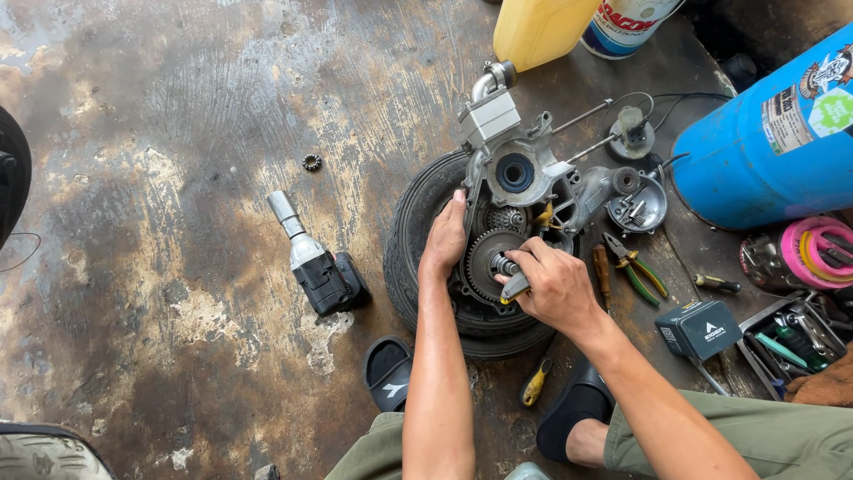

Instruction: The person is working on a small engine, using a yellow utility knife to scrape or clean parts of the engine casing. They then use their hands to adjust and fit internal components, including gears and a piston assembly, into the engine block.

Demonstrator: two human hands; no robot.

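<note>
Left hand [444, 238] is laid flat, fingers together, steadying the tyre [410, 240]; beside it, right hand [553, 286] is closed around pliers [514, 286] gripping the gear shaft [505, 264]

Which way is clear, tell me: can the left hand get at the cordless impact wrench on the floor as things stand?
Probably yes. The left hand rests on the tyre, and the impact wrench lies on bare floor just to its left, with nothing between them.

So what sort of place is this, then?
Probably a small motorbike repair workshop. An engine case with a gear lies on a tyre on the stained concrete floor, with a cordless impact wrench, pliers and a blue gas cylinder around it.
</note>
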